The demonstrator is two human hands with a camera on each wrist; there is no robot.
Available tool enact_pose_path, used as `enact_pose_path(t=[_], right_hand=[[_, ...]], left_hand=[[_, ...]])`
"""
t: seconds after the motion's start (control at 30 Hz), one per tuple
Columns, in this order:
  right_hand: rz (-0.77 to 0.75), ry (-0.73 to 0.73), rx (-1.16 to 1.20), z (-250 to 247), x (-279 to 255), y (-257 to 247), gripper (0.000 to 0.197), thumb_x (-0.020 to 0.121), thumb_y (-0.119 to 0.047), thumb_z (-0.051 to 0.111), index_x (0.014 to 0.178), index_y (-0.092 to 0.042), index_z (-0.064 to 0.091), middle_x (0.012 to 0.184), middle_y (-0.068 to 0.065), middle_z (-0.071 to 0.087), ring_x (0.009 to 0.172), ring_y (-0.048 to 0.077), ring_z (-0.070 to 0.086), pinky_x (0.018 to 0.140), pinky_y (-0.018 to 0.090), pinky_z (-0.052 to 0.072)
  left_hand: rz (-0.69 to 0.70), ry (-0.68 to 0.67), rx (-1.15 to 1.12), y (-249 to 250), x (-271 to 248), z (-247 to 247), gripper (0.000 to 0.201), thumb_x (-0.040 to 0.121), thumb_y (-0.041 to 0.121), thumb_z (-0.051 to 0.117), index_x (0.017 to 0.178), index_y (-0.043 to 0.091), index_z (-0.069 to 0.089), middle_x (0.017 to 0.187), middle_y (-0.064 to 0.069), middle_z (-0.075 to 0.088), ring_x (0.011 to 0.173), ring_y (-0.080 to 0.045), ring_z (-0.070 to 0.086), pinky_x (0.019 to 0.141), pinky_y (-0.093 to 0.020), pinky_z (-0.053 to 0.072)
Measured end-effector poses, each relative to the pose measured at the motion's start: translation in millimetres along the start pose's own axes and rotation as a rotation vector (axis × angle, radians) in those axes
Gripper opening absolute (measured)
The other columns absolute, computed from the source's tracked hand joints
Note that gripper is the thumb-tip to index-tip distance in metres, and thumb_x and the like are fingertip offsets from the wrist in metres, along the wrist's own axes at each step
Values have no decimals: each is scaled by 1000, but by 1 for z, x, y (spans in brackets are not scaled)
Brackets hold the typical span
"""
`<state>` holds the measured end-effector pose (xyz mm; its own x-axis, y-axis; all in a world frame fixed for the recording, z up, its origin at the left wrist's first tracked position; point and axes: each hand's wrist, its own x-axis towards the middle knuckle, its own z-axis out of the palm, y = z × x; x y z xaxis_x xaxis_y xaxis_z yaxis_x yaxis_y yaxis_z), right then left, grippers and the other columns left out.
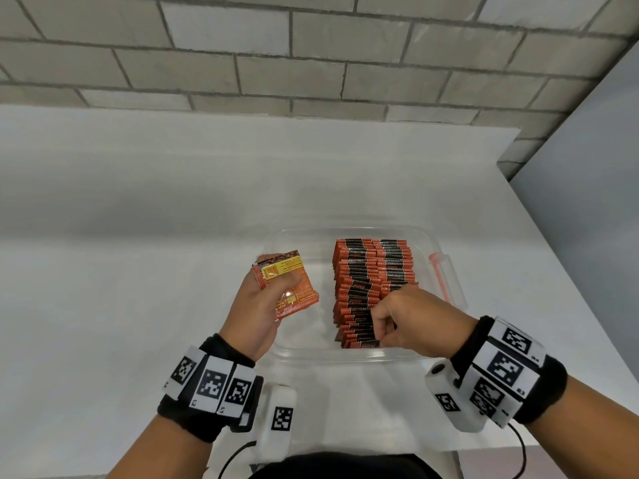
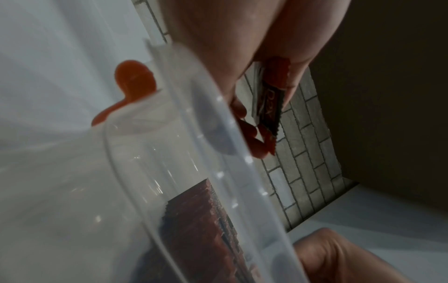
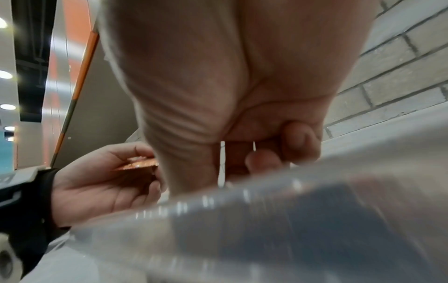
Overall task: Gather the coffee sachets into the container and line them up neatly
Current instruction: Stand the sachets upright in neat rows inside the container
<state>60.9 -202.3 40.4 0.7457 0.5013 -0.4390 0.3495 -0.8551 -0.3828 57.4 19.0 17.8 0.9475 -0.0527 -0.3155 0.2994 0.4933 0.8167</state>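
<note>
A clear plastic container [image 1: 297, 354] sits on the white table, its right half filled with a long row of orange-and-black coffee sachets [image 1: 371, 271] standing on edge. My left hand [image 1: 266, 305] hovers over the container's left side and grips a small stack of sachets [image 1: 285, 283], thumb on top; the left wrist view shows those sachets [image 2: 267, 103] pinched between fingers. My right hand [image 1: 394, 323] is at the near end of the row, fingers curled and pinching the front sachets [image 1: 359, 335]. In the right wrist view, the right hand's fingertips [image 3: 264, 159] curl behind the container rim [image 3: 242, 210].
An orange-pink latch [image 1: 439, 271] sits on the container's right side, and shows as the orange latch [image 2: 134, 80] in the left wrist view. The left half of the container holds no sachets. A grey brick wall [image 1: 311, 57] backs the table; the table's right edge [image 1: 570, 271] runs nearby.
</note>
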Motion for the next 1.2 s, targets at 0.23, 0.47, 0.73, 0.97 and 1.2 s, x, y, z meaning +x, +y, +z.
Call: enact_pose_path(t=[0.23, 0.47, 0.73, 0.97, 1.2], right_hand=[[-18, 322, 465, -32, -25, -14, 21, 82, -35, 68, 102, -36, 63, 81, -13, 66, 61, -2, 50, 66, 7, 41], [-165, 670, 762, -37, -26, -23, 21, 73, -31, 75, 90, -25, 65, 83, -7, 66, 69, 15, 58, 68, 26, 51], [-211, 890, 536, -17, -25, -6, 15, 72, 0, 74, 75, -12, 64, 85, -3, 51, 77, -5, 50, 70, 6, 37], [-8, 767, 801, -12, -32, 0, 49, 74, -11, 78, 106, -40, 53, 111, -9, 55, 85, 10, 59, 70, 20, 47], [34, 721, 710, -19, -38, 7, 46, 85, -13, 68, 121, -37, 55, 97, -10, 61, 78, 17, 65, 72, 28, 53]], left_hand=[[65, -209, 267, 14, -10, 21, 22, 84, 7, 63, 103, 10, 54, 87, -6, 68, 69, -20, 68, 46, -25, 50], [150, -335, 451, 21, -7, 60, 34, 73, 25, 69, 105, 14, 63, 92, -5, 70, 76, -23, 71, 57, -27, 57], [-99, -223, 191, 21, 6, 68, 30, 86, 15, 59, 116, 7, 59, 90, -11, 72, 72, -21, 71, 59, -27, 58], [6, -194, 251, 15, 6, 73, 26, 86, -10, 57, 101, 11, 57, 87, -9, 69, 72, -19, 70, 59, -27, 56], [-70, -350, 442, 2, -1, 84, 22, 86, -4, 62, 96, 16, 60, 85, -2, 67, 73, -17, 68, 61, -29, 57]])
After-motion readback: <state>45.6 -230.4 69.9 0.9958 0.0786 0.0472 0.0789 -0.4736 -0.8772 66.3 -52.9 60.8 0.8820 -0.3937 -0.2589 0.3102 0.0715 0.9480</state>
